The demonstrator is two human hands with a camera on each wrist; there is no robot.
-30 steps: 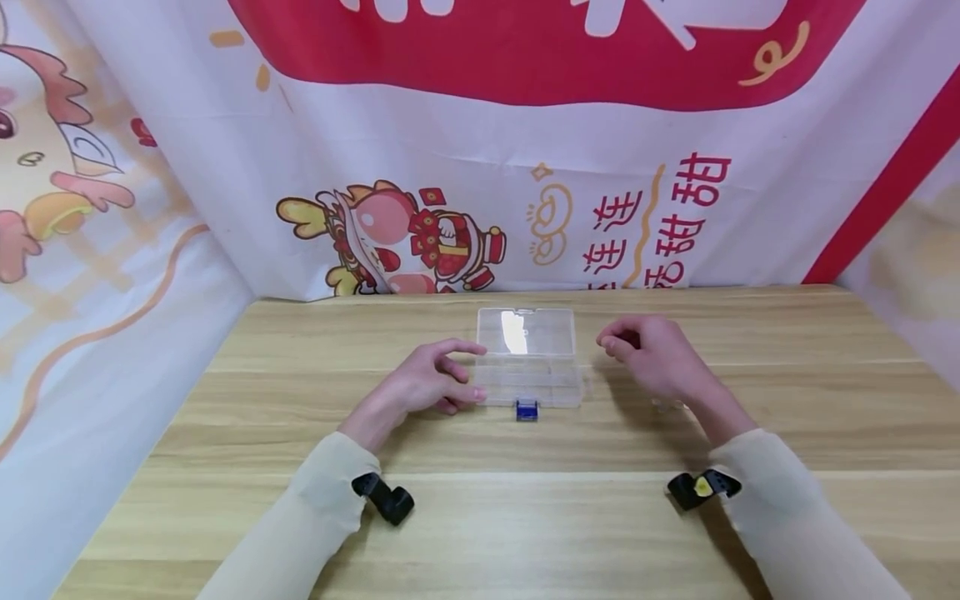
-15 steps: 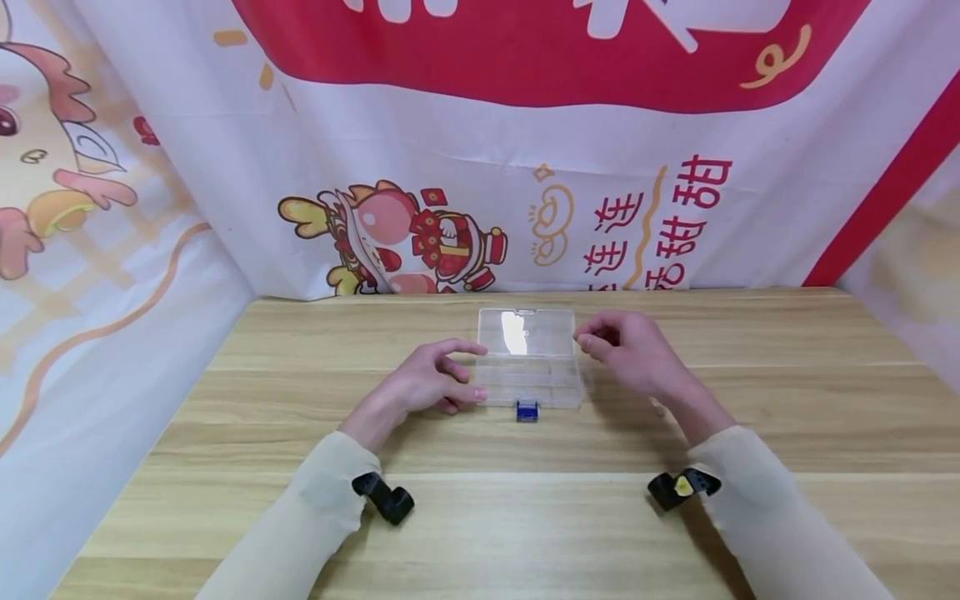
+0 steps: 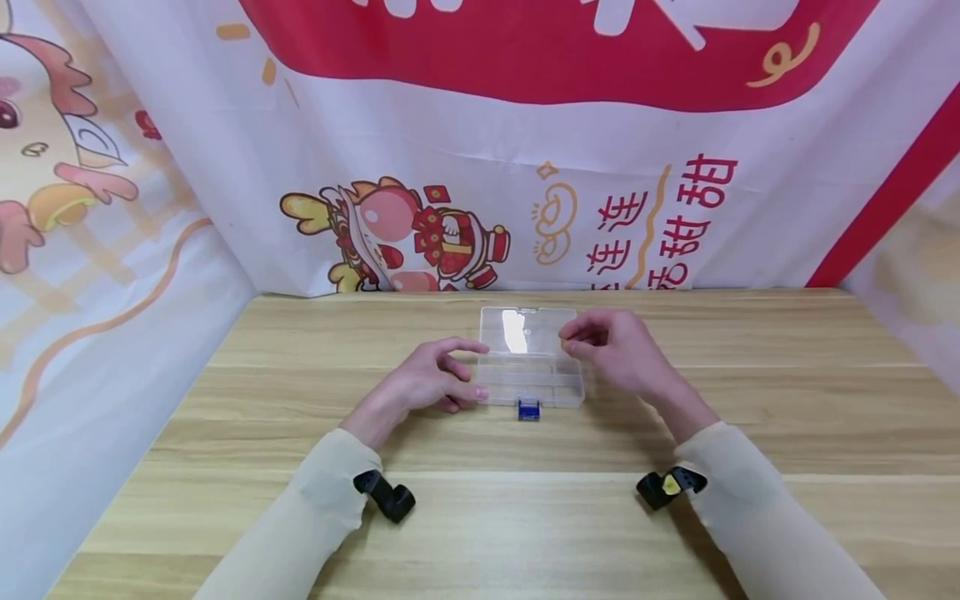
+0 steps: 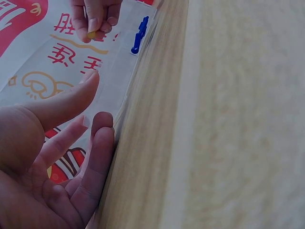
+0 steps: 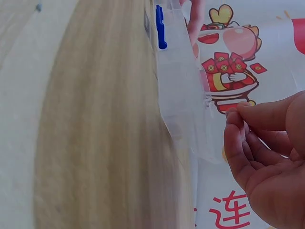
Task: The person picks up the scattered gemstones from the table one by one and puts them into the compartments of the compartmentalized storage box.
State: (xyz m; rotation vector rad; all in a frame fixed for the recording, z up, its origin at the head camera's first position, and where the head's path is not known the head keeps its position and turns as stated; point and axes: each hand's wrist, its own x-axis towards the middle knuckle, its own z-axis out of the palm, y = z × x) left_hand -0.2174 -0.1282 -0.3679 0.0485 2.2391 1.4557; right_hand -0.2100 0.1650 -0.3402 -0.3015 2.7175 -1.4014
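A clear plastic compartment box lies on the table, its see-through lid tipped back away from me and its blue latch hanging at the front. My left hand rests against the box's left side, thumb near the front corner and forefinger by the hinge, fingers loosely extended. Over the box's right rear part, my right hand pinches a tiny yellow piece between thumb and forefinger; its kind is too small to make out. The compartments look see-through from above.
The wood-grain table runs back to a white printed cloth hanging behind it. Another printed cloth hangs on the left. Each sleeve carries a black wrist camera.
My right hand has moved left from beside the box to above its right side, still pinching. The left hand and the box stay where they were.
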